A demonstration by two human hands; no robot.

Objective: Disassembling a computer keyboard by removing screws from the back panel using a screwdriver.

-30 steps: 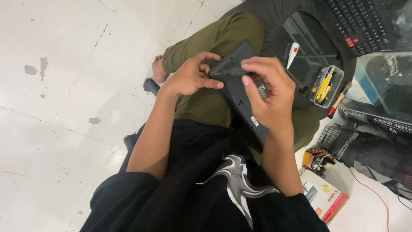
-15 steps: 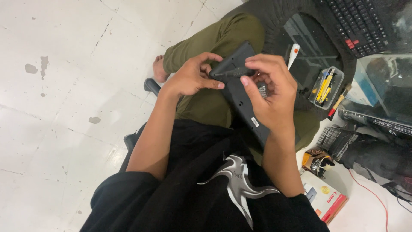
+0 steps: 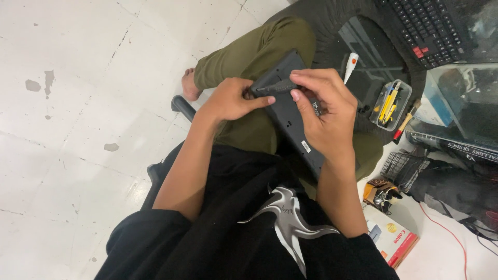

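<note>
Since a moment ago, both hands are staying on the dark flat case, barely shifting. It is lying tilted across the olive-trousered lap. At the case's upper end, the left hand is pinching a narrow black strip while the right hand is curling its fingers over that strip from above. Right of the case, a tool tray is sitting.

Bright, even indoor light, soft shadows, sharp focus, slight wide-angle stretch.
</note>
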